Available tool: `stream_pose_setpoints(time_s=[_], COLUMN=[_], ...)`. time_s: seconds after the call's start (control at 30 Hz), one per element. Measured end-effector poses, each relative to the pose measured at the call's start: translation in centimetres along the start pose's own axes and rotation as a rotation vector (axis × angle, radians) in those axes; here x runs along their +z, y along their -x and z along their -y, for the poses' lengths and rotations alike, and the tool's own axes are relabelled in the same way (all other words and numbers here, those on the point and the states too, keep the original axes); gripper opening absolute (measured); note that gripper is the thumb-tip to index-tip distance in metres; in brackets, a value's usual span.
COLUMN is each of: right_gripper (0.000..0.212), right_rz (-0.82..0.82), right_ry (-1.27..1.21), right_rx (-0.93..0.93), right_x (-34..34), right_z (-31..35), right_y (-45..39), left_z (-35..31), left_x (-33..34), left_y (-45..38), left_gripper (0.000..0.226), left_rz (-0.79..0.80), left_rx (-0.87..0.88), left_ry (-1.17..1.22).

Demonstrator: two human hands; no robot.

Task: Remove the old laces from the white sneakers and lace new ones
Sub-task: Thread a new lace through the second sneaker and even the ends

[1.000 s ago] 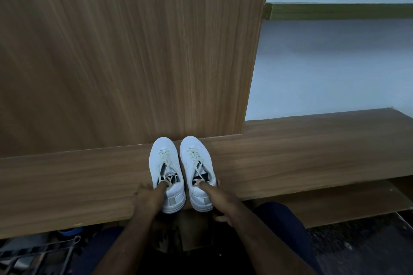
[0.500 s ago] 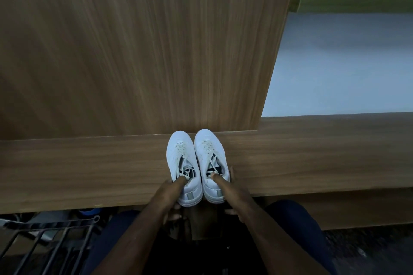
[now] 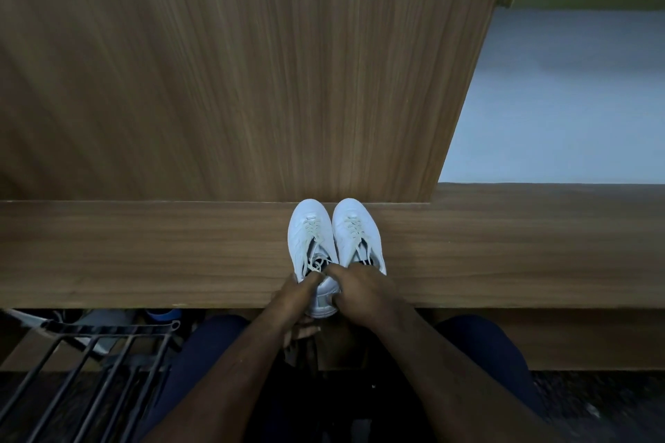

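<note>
Two white sneakers stand side by side on a wooden ledge [image 3: 180, 252], toes against an upright wooden panel. Cream laces are threaded through both, and their loose ends lie over the openings. My left hand [image 3: 297, 295] grips the heel of the left sneaker [image 3: 309, 241], thumb at the collar and fingers underneath. My right hand [image 3: 361, 289] lies across the heel of the right sneaker [image 3: 354, 232] and hides it. Its curled fingers reach over to the left sneaker's collar and meet my left thumb there.
The tall wooden panel [image 3: 252, 65] rises right behind the toes. A black metal rack [image 3: 90, 352] stands at the lower left under the ledge, with a blue object [image 3: 162, 315] beside it. A pale wall [image 3: 575, 101] lies to the right. My knees in dark trousers sit below the ledge.
My right hand has moved left from the right sneaker's collar onto the left sneaker's heel, next to my left hand. The view has shifted, so the sneakers now sit further right.
</note>
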State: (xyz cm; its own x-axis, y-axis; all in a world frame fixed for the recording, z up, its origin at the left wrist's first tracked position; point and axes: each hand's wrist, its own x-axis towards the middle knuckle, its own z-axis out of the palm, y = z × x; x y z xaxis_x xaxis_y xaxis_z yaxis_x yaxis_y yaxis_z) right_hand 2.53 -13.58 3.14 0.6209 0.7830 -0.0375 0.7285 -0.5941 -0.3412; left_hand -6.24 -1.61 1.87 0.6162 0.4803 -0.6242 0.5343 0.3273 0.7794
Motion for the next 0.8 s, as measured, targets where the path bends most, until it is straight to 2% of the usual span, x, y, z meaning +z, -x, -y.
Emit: stream_pose_setpoints(time_s=[0.13,0.27,0.57,0.7,0.8], right_gripper=[0.039,0.029,0.026,0.027,0.026], right_rz=[0.027,-0.049,-0.190,-0.210,-0.219], right_ry=[0.015,0.039,0.135,0.131,0.131], right_rx=[-0.001,0.006,-0.052,-0.128,-0.225], right_x=[-0.6,-0.8,-2.9,-4.8,-5.0], right_z=[0.0,0.4,4.3,8.2,11.8], right_y=[-0.7,-0.4,0.5,0.4,-0.2], left_z=[-0.1,-0.7,-3.8,-4.7,-4.0], left_x=[-0.7,-1.7,-4.7,-8.1,-11.9], left_y=[0.3,0.2,4.3,8.0,10.2], left_gripper=[0.044,0.054,0.036,0.034,0.040], left_rz=[0.054,0.062,0.111,0.089,0.023], left_rx=[-0.025,-0.070,0.078,0.158,0.166], left_ry=[0.030,0.133,0.082,0.103,0.138])
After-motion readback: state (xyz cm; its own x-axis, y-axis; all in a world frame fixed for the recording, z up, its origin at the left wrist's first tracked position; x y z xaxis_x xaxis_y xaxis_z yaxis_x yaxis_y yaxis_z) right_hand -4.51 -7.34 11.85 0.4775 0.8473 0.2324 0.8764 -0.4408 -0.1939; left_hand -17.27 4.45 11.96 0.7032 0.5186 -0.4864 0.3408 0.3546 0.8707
